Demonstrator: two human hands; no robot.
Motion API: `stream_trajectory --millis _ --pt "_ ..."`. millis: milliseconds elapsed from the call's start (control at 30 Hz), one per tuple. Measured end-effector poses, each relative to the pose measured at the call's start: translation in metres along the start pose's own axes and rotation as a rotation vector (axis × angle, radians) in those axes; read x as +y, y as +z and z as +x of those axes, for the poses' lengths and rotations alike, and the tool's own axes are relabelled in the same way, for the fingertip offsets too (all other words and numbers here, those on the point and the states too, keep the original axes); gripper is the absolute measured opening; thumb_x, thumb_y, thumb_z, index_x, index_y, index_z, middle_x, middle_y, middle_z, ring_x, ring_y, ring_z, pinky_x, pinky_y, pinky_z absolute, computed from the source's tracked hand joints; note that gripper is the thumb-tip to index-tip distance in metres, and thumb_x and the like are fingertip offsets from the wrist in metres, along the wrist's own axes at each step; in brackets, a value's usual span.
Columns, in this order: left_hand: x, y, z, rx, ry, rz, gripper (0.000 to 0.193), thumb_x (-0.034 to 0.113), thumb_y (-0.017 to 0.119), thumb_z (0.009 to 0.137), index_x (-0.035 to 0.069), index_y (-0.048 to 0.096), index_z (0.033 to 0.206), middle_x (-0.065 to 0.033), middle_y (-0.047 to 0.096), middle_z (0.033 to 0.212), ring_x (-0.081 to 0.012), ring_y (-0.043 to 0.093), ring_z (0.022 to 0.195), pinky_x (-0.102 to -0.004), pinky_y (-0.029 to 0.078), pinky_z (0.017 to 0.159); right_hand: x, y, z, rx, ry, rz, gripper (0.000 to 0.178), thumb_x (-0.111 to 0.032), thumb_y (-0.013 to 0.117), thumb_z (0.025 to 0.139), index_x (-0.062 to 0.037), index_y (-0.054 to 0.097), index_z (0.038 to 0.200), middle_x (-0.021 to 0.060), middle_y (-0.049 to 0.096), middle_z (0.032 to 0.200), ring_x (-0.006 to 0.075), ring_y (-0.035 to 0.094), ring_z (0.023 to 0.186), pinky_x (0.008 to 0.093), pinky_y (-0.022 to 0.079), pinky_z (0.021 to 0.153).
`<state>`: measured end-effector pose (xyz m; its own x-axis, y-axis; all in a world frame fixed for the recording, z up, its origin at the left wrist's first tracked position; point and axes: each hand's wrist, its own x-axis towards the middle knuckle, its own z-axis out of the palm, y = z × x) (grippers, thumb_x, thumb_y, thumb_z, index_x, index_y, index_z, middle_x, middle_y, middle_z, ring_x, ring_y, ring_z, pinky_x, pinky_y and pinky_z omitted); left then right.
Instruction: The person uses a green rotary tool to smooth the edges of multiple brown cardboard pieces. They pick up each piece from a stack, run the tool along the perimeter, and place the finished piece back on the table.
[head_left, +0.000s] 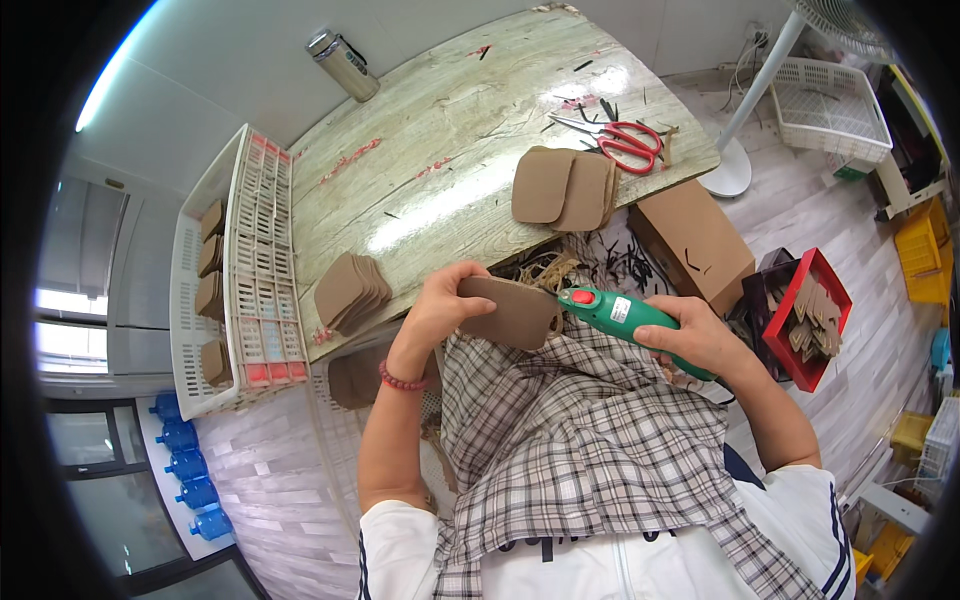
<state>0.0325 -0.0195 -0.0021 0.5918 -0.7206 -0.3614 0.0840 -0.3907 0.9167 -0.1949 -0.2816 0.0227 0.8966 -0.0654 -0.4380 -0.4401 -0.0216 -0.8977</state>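
Note:
My left hand (438, 308) grips a flat brown piece with rounded corners (508, 315), thumb on its upper face, above my lap. Wrapped in my right hand (700, 338) is a green handheld power cutter (630, 316) with a red switch. Its tip meets the right edge of the brown piece; the blade itself is too small to make out. On the table edge beyond lie a stack of similar brown pieces (543, 186) and, to the left, a fanned stack of them (350, 292). Red-handled scissors (632, 147) rest behind the right-hand stack.
A white crate (262, 260) with brown pieces flanks the table (450, 130) on the left. A steel flask (342, 66) stands at the back. Dark scraps gather below the table edge beside a cardboard box (695, 235). To the right are a red tray (835, 300) and a fan stand (728, 170).

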Motion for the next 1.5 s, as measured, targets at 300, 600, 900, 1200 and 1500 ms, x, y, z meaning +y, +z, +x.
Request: stream_trajectory --millis 300,600,900,1200,1500 --pt "-0.031 0.012 -0.003 0.177 0.089 -0.450 0.019 -0.001 0.073 0.076 0.002 0.066 0.093 -0.0030 0.068 0.083 -0.0094 0.062 0.073 -0.0242 0.051 0.069 -0.012 0.006 -0.001 -0.039 0.051 0.007 0.036 -0.030 0.071 0.085 0.0007 0.064 0.103 0.0007 0.058 0.071 0.0064 0.053 0.058 0.0223 0.044 0.053" --pt "-0.023 0.025 -0.004 0.102 0.052 -0.444 0.019 -0.003 0.072 0.075 0.001 0.066 0.093 -0.0031 0.069 0.085 -0.0097 0.064 0.075 -0.0244 0.052 0.071 -0.009 0.010 0.002 -0.032 0.029 0.007 0.037 -0.030 0.071 0.086 0.0017 0.064 0.103 0.0013 0.057 0.069 0.0069 0.052 0.058 0.0237 0.044 0.054" --pt "-0.015 0.030 -0.002 -0.042 0.018 -0.377 0.020 -0.005 0.070 0.075 0.002 0.066 0.093 -0.0019 0.068 0.085 -0.0097 0.062 0.076 -0.0239 0.051 0.072 -0.013 0.013 0.008 -0.045 -0.007 0.015 0.037 -0.031 0.070 0.086 0.0013 0.064 0.103 0.0017 0.057 0.070 0.0074 0.053 0.058 0.0238 0.044 0.054" --pt "-0.013 0.020 -0.007 -0.021 -0.040 -0.318 0.021 -0.007 0.070 0.074 0.001 0.066 0.093 -0.0023 0.069 0.085 -0.0100 0.063 0.075 -0.0243 0.051 0.071 -0.022 0.030 0.037 -0.094 -0.105 0.049 0.036 -0.032 0.069 0.087 0.0011 0.065 0.101 0.0018 0.058 0.070 0.0074 0.052 0.057 0.0232 0.043 0.053" --pt "-0.019 -0.071 -0.062 0.464 0.310 -0.539 0.019 -0.006 0.063 0.084 0.000 0.064 0.102 -0.0077 0.070 0.095 -0.0143 0.066 0.084 -0.0268 0.053 0.077 -0.011 0.031 0.032 0.039 -0.065 -0.008 0.034 -0.027 0.069 0.086 0.0019 0.063 0.102 0.0012 0.057 0.070 0.0072 0.052 0.058 0.0237 0.043 0.053"
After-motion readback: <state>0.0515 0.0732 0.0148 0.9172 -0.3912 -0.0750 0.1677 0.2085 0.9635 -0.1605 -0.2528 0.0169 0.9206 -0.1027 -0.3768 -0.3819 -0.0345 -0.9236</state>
